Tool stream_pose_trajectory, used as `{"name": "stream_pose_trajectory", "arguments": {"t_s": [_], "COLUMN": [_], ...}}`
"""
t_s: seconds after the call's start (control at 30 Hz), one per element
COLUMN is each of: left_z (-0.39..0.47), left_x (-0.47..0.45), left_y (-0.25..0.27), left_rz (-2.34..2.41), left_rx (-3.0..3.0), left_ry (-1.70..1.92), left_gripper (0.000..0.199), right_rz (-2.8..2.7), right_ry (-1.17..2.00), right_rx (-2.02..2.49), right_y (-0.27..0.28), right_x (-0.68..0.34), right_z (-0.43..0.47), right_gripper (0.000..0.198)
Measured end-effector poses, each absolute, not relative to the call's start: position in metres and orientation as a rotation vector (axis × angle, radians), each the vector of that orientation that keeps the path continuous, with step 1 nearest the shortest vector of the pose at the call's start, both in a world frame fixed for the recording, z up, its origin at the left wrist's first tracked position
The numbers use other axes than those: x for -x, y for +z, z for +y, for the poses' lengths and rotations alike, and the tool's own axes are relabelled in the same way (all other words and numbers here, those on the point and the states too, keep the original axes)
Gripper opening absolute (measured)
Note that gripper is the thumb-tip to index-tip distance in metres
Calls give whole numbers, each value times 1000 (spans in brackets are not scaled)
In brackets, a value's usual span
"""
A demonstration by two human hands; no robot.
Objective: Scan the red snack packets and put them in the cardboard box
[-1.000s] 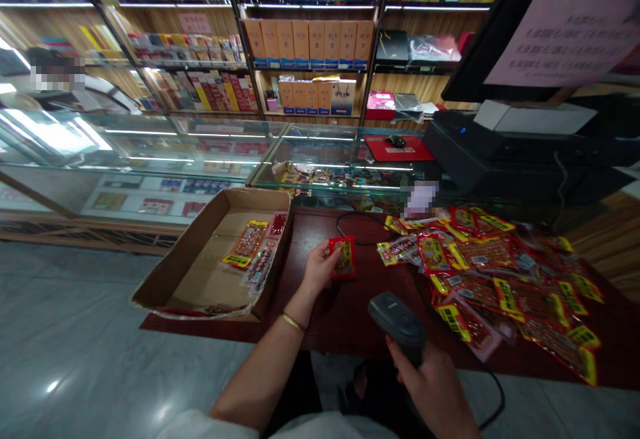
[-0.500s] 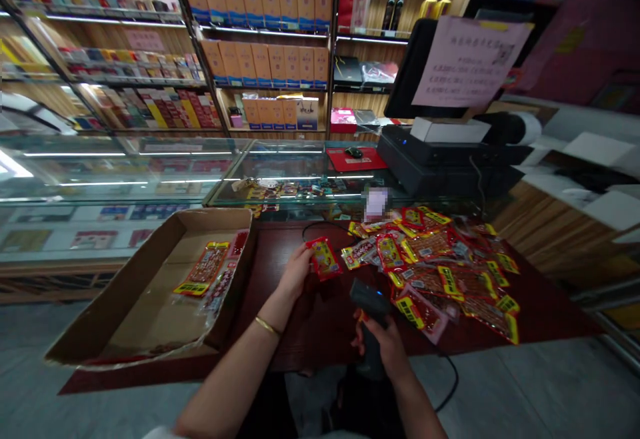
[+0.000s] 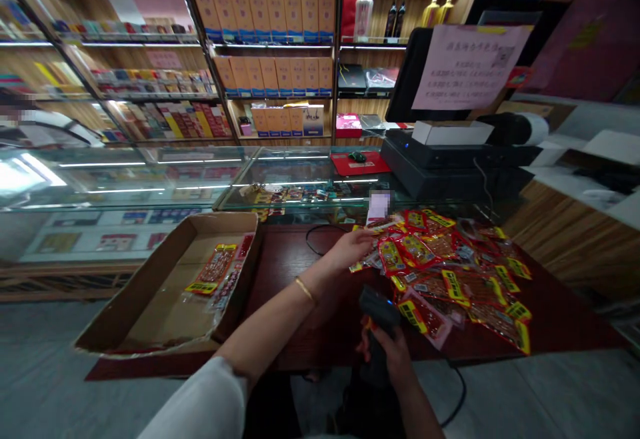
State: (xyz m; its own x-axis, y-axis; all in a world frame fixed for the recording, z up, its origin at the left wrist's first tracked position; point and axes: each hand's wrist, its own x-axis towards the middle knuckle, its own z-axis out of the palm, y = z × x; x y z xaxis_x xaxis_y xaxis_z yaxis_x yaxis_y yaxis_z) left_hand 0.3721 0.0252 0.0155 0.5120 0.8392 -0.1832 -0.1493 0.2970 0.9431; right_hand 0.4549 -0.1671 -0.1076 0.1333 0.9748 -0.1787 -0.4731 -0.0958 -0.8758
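Observation:
My right hand (image 3: 393,352) is wrapped round a black handheld barcode scanner (image 3: 379,309), which shows a small blue light on top. My left hand (image 3: 354,248) reaches over the left edge of a pile of red and yellow snack packets (image 3: 435,279); its fingers point to the right and look apart, with nothing visible in them. Just right of those fingertips lies a small red packet with a yellow-green front (image 3: 416,250), beside a similar packet (image 3: 391,256). To the left, an open cardboard box (image 3: 145,292) holds a few packets, one of them orange-red and yellow (image 3: 213,269).
A dark red tabletop (image 3: 300,332) carries the box and pile. Behind it stands a glass display counter (image 3: 295,165) with a mouse (image 3: 357,157) on a red mat. A monitor (image 3: 410,72) bears a paper notice. Cables curl on the table and below the scanner. Another person (image 3: 55,125) is at far left.
My left hand has moved right from the bare tabletop to the pile and let go of the small red packet, which now lies there. The right hand still grips the scanner.

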Motion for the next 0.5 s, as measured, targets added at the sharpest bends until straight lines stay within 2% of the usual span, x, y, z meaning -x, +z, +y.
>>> {"name": "stream_pose_trajectory", "arguments": {"t_s": [0.1,0.2,0.27,0.37,0.5], "left_z": [22,35,47,60,64], "left_x": [-267,-152,-88,-30,-20], "left_y": [41,66,69,49,6], "left_rz": [898,1302,1627,1977,1933], "left_rx": [-1471,-1738,-1846,-1902,-1937], "left_ry": [863,904,806,441,294], "left_gripper": [33,43,50,61,71], "right_rz": [-713,-716,-701,-693,-754], "right_ry": [1423,1436,1435,1428,1430], "right_rx": [1000,995,1005,1045,1050], "right_y": [-110,-110,-109,-107,-105], "right_x": [-458,-459,-458,-457,-456], "right_z": [-166,-166,-166,-166,-165], "right_gripper": [41,36,36,39,40]}}
